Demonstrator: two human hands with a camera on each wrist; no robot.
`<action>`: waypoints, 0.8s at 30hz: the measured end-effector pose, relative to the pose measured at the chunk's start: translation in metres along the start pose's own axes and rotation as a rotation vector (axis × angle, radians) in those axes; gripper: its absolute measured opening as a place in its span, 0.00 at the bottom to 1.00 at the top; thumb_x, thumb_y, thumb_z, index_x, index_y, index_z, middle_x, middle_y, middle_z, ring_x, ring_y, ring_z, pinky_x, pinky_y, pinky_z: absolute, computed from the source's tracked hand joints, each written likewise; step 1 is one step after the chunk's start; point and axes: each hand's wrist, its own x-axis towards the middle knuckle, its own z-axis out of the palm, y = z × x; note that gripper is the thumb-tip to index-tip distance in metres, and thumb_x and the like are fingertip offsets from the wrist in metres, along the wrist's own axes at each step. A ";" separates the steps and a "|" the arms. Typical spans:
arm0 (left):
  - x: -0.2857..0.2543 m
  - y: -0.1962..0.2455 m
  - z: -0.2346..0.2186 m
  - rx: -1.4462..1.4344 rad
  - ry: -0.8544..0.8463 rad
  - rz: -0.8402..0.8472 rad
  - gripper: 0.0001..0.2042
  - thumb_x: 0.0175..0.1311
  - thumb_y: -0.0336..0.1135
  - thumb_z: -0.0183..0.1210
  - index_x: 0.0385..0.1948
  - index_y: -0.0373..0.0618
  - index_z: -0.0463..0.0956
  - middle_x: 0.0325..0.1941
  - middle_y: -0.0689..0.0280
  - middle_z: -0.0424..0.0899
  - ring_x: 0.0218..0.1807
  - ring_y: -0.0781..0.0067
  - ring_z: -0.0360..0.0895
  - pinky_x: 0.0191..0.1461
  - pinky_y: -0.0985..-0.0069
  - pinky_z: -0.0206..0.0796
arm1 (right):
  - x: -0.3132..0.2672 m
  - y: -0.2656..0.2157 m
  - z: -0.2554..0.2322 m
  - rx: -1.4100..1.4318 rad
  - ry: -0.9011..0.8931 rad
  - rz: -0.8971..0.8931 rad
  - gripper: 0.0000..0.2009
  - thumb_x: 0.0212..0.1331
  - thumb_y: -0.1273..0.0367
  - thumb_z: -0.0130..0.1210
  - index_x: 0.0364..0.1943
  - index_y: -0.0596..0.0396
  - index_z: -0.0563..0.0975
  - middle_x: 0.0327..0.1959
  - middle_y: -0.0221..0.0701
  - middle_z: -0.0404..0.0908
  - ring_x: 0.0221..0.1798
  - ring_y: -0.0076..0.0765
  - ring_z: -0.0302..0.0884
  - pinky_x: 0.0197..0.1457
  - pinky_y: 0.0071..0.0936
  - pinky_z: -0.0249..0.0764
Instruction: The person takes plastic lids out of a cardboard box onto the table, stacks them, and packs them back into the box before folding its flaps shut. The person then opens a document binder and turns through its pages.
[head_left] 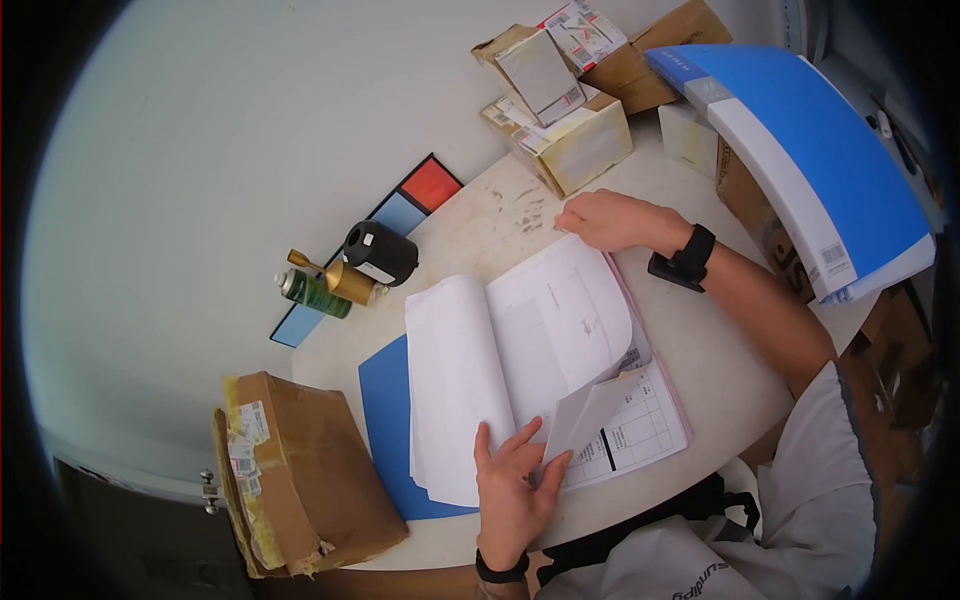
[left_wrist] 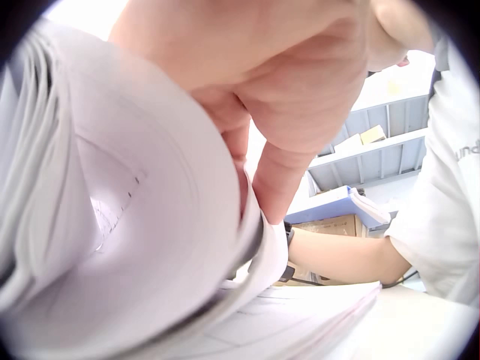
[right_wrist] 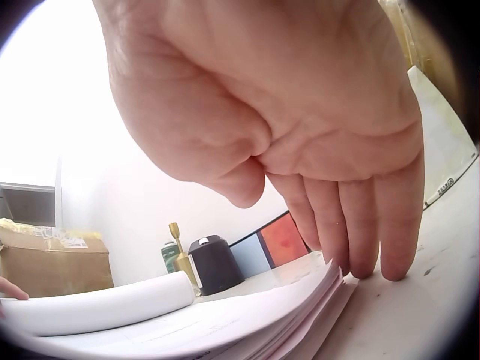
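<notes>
A thick stack of printed papers (head_left: 560,330) lies on a blue folder (head_left: 385,400), its left-hand sheets rolled over into a curl. My left hand (head_left: 515,490) is at the near edge of the stack and pinches a lifted sheet (head_left: 580,410) between thumb and fingers; the left wrist view shows the paper bending up round them. A printed table shows under that lifted sheet. At the far corner of the stack is my right hand (head_left: 615,220). Its fingers (right_wrist: 360,240) are straight in the right wrist view, with tips down at the paper's edge and the tabletop.
A worn cardboard box (head_left: 310,470) stands at the left. Along the wall are a green bottle (head_left: 312,292), a gold object (head_left: 350,283) and a black cylinder (head_left: 380,253). Small boxes (head_left: 570,140) are stacked at the back; a large blue binder (head_left: 810,150) lies at the right.
</notes>
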 end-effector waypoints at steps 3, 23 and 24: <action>0.002 0.001 -0.001 -0.065 0.075 -0.033 0.08 0.65 0.32 0.70 0.37 0.37 0.87 0.33 0.59 0.90 0.50 0.52 0.87 0.83 0.43 0.43 | 0.003 0.000 -0.001 -0.034 -0.013 -0.012 0.27 0.81 0.56 0.41 0.42 0.71 0.80 0.41 0.58 0.85 0.47 0.66 0.83 0.54 0.54 0.75; -0.025 0.006 -0.019 0.237 0.139 0.070 0.33 0.54 0.34 0.74 0.65 0.43 0.75 0.72 0.48 0.74 0.76 0.40 0.67 0.82 0.42 0.49 | -0.005 0.000 0.010 -0.188 -0.103 -0.043 0.13 0.72 0.66 0.53 0.45 0.65 0.80 0.41 0.51 0.85 0.48 0.59 0.83 0.54 0.49 0.76; -0.015 0.019 -0.013 0.249 -0.072 0.123 0.36 0.52 0.41 0.79 0.66 0.45 0.76 0.71 0.50 0.76 0.76 0.41 0.68 0.82 0.40 0.48 | -0.008 -0.005 0.006 -0.135 -0.074 -0.039 0.13 0.72 0.66 0.53 0.46 0.65 0.80 0.42 0.51 0.85 0.49 0.58 0.84 0.55 0.49 0.76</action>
